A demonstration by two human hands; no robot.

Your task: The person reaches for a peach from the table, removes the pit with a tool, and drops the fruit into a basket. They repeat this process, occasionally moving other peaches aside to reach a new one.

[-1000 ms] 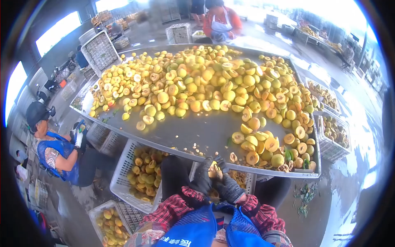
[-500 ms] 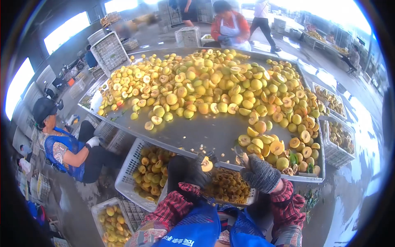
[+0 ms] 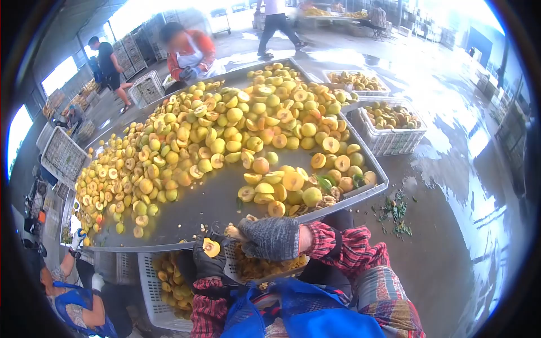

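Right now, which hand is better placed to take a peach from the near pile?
Right, probably: the right hand lies at the table edge, nearest the peach pile; the left hand holds a peach half.

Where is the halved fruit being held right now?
Head view, lower centre-left: the halved fruit lies in the left hand, at the near edge of the table, beside the grey-gloved right hand.

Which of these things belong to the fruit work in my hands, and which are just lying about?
In the job:
- left hand, closed on a fruit half
- right hand, in a grey glove
- crate of cut halves under both hands
- fruit pile on the metal table

Lying about:
- white crates at the table's far side
- leaf scraps on the wet floor
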